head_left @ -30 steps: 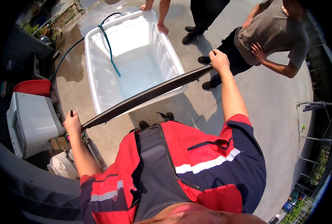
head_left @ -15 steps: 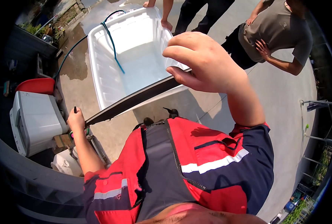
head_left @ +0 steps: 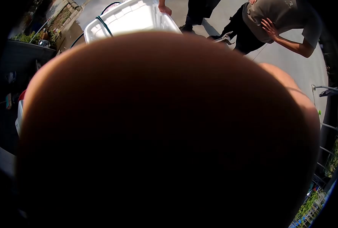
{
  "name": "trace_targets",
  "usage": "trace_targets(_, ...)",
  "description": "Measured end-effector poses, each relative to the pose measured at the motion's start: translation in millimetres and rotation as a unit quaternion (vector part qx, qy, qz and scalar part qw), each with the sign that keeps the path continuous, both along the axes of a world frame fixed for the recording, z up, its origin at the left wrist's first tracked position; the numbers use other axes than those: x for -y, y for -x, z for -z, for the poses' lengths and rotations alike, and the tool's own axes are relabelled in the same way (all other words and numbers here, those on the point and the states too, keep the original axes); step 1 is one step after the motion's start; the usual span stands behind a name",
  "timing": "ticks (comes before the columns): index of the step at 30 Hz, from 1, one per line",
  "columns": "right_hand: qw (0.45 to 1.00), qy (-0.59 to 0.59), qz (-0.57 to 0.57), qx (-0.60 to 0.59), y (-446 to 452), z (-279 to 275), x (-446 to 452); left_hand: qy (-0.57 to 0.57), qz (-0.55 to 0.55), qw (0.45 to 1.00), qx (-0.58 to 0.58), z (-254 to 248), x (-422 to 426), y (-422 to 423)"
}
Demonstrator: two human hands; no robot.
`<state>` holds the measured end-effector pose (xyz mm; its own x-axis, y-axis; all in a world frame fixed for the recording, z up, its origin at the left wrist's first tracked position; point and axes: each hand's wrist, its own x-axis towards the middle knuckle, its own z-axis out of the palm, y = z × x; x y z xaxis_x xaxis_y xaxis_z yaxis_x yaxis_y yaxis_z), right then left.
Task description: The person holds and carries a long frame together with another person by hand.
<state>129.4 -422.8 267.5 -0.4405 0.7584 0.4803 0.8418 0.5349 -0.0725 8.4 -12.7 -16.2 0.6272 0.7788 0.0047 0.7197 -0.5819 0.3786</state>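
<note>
A large, dark, blurred shape fills most of the head view right in front of the camera. It appears to be my right hand (head_left: pixel 169 98), with lit skin along its upper edge and on the right side. Its fingers cannot be made out, nor whether it holds anything. Behind it my left hand is hidden, along with the long dark strip and my jacket. Above the shape shows the far part of a white plastic tub (head_left: pixel 134 19), with a dark green hose (head_left: pixel 105 26) over its rim.
Another person's hand (head_left: pixel 165 9) rests on the tub's rim. At the upper right stands a person in a grey-brown T-shirt (head_left: pixel 283 19), one hand at the waist. Metal bars (head_left: pixel 326 125) and plants line the right edge. Brick edging (head_left: pixel 68 13) lies at the upper left.
My right hand has come up close to the camera and now covers most of the view. The tub sits higher in view; my left hand and the dark strip are no longer visible.
</note>
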Motion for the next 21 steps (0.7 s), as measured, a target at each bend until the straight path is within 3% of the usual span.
trace_targets(21, 0.998, 0.022, -0.024, -0.054, -4, -4, 26, -0.011, -0.01, 1.0, -0.013, -5, -8, 1)
